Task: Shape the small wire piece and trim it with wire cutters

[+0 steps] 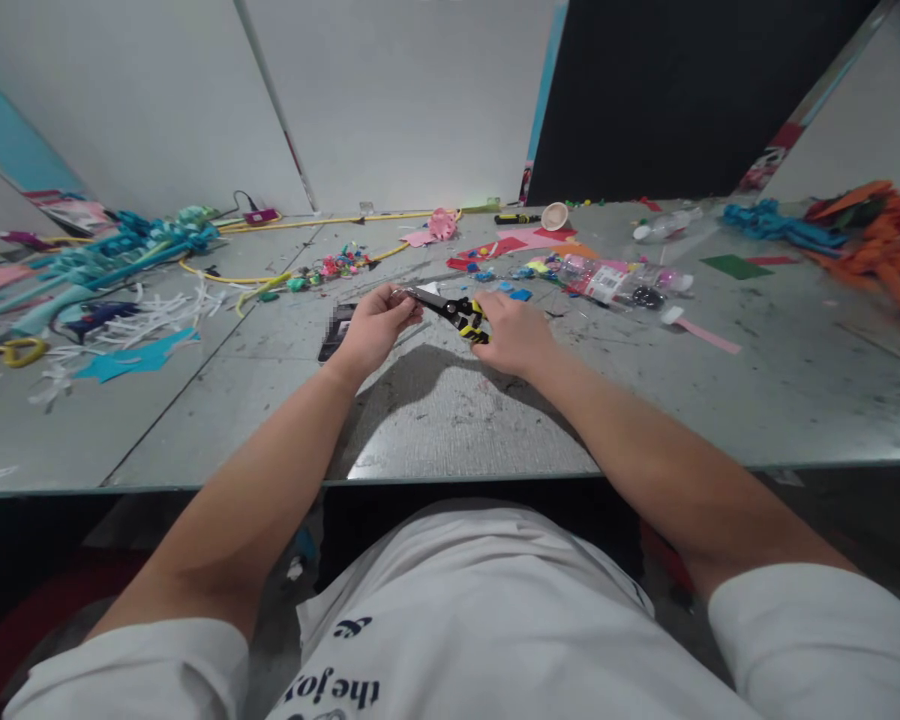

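Gripping one pair of pliers [456,311], black-jawed with yellow-and-black handles, my right hand [514,335] holds it above the table [757,400]; my left hand [375,325] pinches something small at its tip.

- A single camera sits on the person's head, looking forward and down over the white shirt [450,610] and along both forearms.
- It faces the grey table [757,400] and the wall panels [390,100] behind it.
- The hands are near; the table's far edge lies well back.
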Motion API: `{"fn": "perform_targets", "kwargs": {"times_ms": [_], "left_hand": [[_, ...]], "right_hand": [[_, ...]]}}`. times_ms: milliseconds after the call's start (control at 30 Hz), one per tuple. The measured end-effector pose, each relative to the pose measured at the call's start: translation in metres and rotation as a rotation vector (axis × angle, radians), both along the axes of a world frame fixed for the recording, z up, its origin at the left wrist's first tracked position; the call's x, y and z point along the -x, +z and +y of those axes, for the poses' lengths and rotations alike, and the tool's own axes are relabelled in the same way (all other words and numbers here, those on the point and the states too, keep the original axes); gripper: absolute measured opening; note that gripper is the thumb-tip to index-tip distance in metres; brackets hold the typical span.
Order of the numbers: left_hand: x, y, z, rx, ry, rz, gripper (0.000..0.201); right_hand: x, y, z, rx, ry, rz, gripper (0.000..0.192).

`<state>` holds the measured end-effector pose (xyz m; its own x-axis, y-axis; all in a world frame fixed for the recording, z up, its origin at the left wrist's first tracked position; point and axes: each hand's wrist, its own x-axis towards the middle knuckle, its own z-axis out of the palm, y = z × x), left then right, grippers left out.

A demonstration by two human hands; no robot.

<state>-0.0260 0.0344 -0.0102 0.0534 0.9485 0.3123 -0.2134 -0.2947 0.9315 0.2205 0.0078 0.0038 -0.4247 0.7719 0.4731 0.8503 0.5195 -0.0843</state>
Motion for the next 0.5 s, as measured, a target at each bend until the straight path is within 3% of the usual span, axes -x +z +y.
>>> {"fn": "perform_targets", "kwargs": {"times_ms": [500], "left_hand": [[0.026,0.006,0.008,0.025,0.014,0.207,0.021]], "right_hand": [[-0.013,0.01,0.006,0.056,0.116,-0.033,0.063]]}}
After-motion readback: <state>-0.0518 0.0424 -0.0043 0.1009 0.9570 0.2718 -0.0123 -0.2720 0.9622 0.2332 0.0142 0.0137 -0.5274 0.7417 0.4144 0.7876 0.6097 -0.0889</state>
